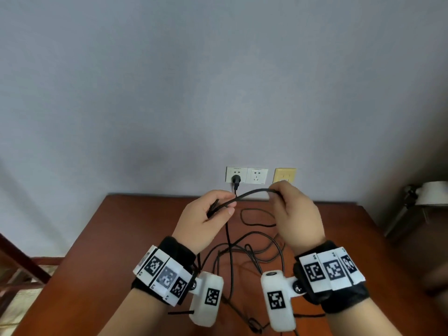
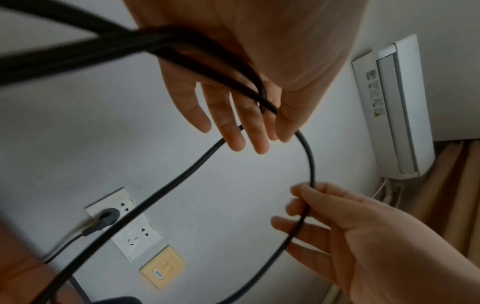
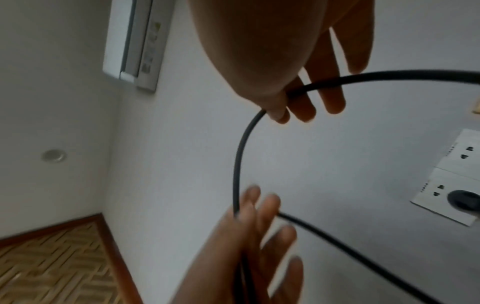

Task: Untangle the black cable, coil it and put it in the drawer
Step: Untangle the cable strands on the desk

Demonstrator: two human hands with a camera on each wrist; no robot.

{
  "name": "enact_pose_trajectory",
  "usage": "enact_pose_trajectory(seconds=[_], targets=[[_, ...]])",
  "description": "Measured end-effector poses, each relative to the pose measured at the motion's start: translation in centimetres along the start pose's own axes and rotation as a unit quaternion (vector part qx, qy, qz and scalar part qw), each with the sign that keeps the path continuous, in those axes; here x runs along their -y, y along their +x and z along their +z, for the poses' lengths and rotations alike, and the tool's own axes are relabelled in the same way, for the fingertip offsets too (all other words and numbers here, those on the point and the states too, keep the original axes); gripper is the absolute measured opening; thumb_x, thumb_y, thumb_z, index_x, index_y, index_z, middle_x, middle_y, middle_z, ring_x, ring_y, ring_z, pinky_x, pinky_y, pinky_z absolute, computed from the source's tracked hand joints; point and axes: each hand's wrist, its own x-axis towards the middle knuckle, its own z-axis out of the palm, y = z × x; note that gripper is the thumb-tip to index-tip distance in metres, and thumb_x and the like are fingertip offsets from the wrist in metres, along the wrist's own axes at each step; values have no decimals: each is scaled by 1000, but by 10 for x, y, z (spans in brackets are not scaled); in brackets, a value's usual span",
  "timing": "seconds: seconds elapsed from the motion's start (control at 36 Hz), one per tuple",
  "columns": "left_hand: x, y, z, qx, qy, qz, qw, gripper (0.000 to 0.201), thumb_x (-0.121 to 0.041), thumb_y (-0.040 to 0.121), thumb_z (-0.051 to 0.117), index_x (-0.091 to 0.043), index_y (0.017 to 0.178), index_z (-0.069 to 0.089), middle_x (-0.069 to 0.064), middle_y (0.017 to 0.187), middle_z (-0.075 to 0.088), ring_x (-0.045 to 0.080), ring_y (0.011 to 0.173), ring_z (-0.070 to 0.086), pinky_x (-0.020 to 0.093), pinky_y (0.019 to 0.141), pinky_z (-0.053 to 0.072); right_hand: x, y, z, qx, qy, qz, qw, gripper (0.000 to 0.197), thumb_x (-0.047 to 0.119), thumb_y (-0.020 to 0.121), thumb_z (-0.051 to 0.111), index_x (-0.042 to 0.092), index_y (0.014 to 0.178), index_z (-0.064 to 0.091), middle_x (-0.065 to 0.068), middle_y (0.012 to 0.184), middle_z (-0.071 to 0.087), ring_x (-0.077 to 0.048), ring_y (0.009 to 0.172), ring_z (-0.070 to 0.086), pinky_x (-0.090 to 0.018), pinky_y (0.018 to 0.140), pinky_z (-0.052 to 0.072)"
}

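Note:
The black cable point(image 1: 252, 191) arches between my two hands above the brown table point(image 1: 135, 238). My left hand point(image 1: 229, 203) grips several gathered strands of it point(image 2: 207, 51) across the palm, between thumb and fingers. My right hand point(image 1: 278, 197) pinches a single strand point(image 3: 237, 164) between thumb and fingertips, close to the wall. The rest of the cable point(image 1: 242, 251) lies in loose tangled loops on the table below my wrists. From the left wrist view the strand curves from my left hand point(image 2: 246, 127) round to my right hand point(image 2: 306, 205). No drawer is in view.
On the wall behind the table are two white sockets point(image 1: 257, 176) and a yellow plate point(image 1: 284, 175). A black plug point(image 1: 235, 178) sits in the left socket, its cord running down. An air conditioner point(image 2: 394, 107) hangs high on the wall. A white object point(image 1: 434, 195) stands at the right.

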Motion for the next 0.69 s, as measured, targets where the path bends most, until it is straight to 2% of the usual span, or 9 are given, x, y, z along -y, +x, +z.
enact_pose_trajectory(seconds=[0.14, 0.25, 0.31, 0.39, 0.5, 0.56, 0.58, 0.64, 0.69], targets=[[13, -2, -10, -6, 52, -32, 998, 27, -14, 89, 65, -34, 107, 63, -28, 100, 67, -7, 94, 61, 11, 84, 44, -15, 7, -9, -48, 92, 93, 990, 14, 19, 96, 46, 28, 96, 57, 8, 82, 66, -16, 79, 63, -32, 71, 45], [21, -3, -17, -18, 44, -57, 997, 31, -14, 88, 66, -39, 105, 62, -21, 104, 69, 0, 94, 64, 22, 89, 46, -24, 11, -13, -88, 236, 181, 951, 25, 14, 98, 41, 32, 86, 54, 5, 81, 66, -18, 76, 70, -38, 75, 50], [22, -4, -20, -11, 38, -64, 997, 26, -16, 89, 66, -35, 107, 63, -19, 104, 69, -1, 95, 64, 20, 90, 45, -25, 13, -17, -105, 270, 213, 933, 28, 11, 98, 40, 32, 85, 53, 4, 82, 65, -22, 72, 71, -46, 79, 52], [22, -2, -19, -6, 18, -75, 997, 14, -19, 95, 56, -26, 101, 67, -8, 96, 72, 5, 87, 66, 19, 81, 47, -28, 16, -19, -111, 249, 208, 939, 29, 10, 99, 38, 33, 87, 50, 4, 85, 65, -21, 69, 71, -45, 79, 53], [21, -1, -13, -25, 13, -82, 996, 25, -18, 99, 47, -23, 92, 70, -7, 82, 70, 7, 67, 61, 17, 68, 48, -30, 15, -16, -74, 181, 185, 963, 21, 12, 98, 41, 31, 100, 49, 11, 95, 63, -23, 81, 68, -36, 73, 51], [19, 0, -12, -31, 28, -80, 996, 23, -22, 98, 50, -26, 92, 72, -9, 80, 70, 1, 70, 62, 15, 71, 46, -29, 14, -14, -42, 145, 179, 972, 23, 10, 97, 42, 22, 115, 49, 8, 105, 58, -12, 78, 62, -28, 66, 41], [18, 0, -13, -32, 47, -77, 995, 22, -25, 98, 51, -29, 93, 72, -12, 81, 71, -2, 74, 62, 15, 74, 45, -29, 14, -14, -32, 126, 175, 976, 25, 11, 97, 42, 18, 120, 51, 6, 108, 56, -10, 79, 57, -26, 68, 35], [17, 1, -15, -32, 87, -66, 993, 22, -36, 96, 51, -33, 96, 72, -13, 84, 70, -3, 84, 61, 15, 79, 43, -31, 14, -13, -21, 95, 166, 981, 27, 17, 100, 42, 13, 122, 57, 0, 108, 54, -12, 89, 50, -20, 75, 31], [16, 3, -17, -31, 132, -40, 990, 37, -50, 92, 47, -24, 97, 73, -4, 88, 70, 3, 89, 57, 17, 80, 40, -36, 15, -13, -8, 70, 177, 982, 31, 25, 101, 41, 12, 116, 64, -7, 106, 53, -18, 90, 51, -24, 76, 32]])
